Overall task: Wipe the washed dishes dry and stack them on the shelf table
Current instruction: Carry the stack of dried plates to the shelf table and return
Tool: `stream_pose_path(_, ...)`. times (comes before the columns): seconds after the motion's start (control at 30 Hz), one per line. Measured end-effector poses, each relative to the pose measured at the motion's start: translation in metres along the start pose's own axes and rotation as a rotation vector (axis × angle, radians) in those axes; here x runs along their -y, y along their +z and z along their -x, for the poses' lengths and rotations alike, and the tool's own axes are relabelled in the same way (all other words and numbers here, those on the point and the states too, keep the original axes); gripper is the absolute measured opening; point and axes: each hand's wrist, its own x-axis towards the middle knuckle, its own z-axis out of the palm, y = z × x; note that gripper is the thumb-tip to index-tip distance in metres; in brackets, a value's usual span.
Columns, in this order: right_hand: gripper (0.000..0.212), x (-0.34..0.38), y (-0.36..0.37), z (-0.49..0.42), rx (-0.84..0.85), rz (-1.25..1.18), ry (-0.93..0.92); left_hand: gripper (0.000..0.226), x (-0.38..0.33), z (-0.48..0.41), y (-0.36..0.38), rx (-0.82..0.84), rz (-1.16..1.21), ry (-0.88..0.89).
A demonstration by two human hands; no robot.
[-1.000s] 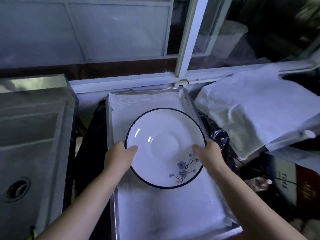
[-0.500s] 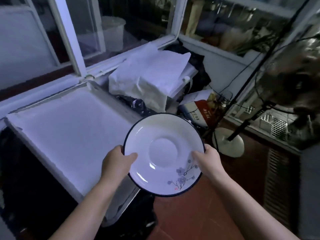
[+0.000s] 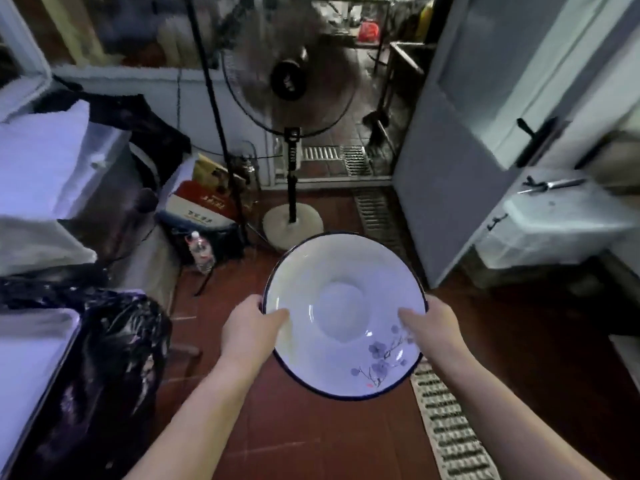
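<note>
A person holds a white plate (image 3: pixel 341 313) with a dark blue rim and a blue blossom motif in both hands, in the lower centre of the frame, above a floor of red-brown tiles (image 3: pixel 304 438). The left hand (image 3: pixel 250 326) grips the plate's left edge, thumb curled over the rim onto the white inner face, the other fingers hidden beneath. The right hand (image 3: pixel 433 326) grips the right edge the same way, its thumb lying just above the painted flowers. The plate sits face up, tilted slightly toward the camera, touching nothing but the two hands. Behind it, at upper centre, a pedestal fan (image 3: pixel 289 77) stands on a round pale base, its head blurred. At the left edge, a white-covered surface (image 3: pixel 24 368) shows in the lower corner, with a black plastic bag (image 3: pixel 114 362) bunched beside it and white folded sheets (image 3: pixel 45 161) higher up. A clear plastic bottle (image 3: pixel 200 251) stands on the floor near a red-and-white box (image 3: pixel 199 206), left of the fan base. To the right, a grey door (image 3: pixel 460 168) with a dark handle stands ajar, and a pale lidded container (image 3: pixel 561 216) sits at the right edge. A metal drain grating (image 3: pixel 446 434) runs along the floor at lower right, under the right forearm.
</note>
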Motion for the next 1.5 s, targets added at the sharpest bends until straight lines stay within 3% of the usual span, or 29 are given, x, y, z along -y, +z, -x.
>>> stream_pose_path(0.17, 0.008, -0.089, -0.146, -0.029, -0.184, -0.026, 0.126, 0.010, -0.084, 0.032, 0.150, 0.214, -0.051, 0.102)
stream_pose_path(0.4, 0.016, -0.178, -0.291, -0.036, -0.405, -0.103, 0.279, 0.011, -0.177, 0.076, 0.307, 0.442, -0.102, 0.256)
stream_pose_path(0.57, 0.018, -0.222, -0.357, -0.044, -0.578, -0.175, 0.401, 0.012, -0.236, 0.092, 0.398, 0.611, -0.161, 0.362)
stream_pose_path(0.8, 0.003, -0.270, -0.439, -0.082, -0.832, -0.209, 0.545, 0.026, -0.321, 0.095, 0.529, 0.849, -0.238, 0.521)
stream_pose_path(1.03, 0.003, -0.303, -0.513, -0.097, -1.053, -0.351, 0.643, 0.039, -0.408, 0.130, 0.637, 0.996, -0.311, 0.684)
stream_pose_path(1.4, 0.003, -0.423, -0.636, -0.051, -1.276, -0.407, 0.831, 0.037, -0.453, 0.276, 0.808, 1.188, -0.417, 0.813)
stream_pose_path(1.5, 0.003, -0.462, -0.682, -0.036, -1.308, -0.406, 0.836, 0.024, -0.460, 0.327, 0.855, 1.198, -0.439, 0.866)
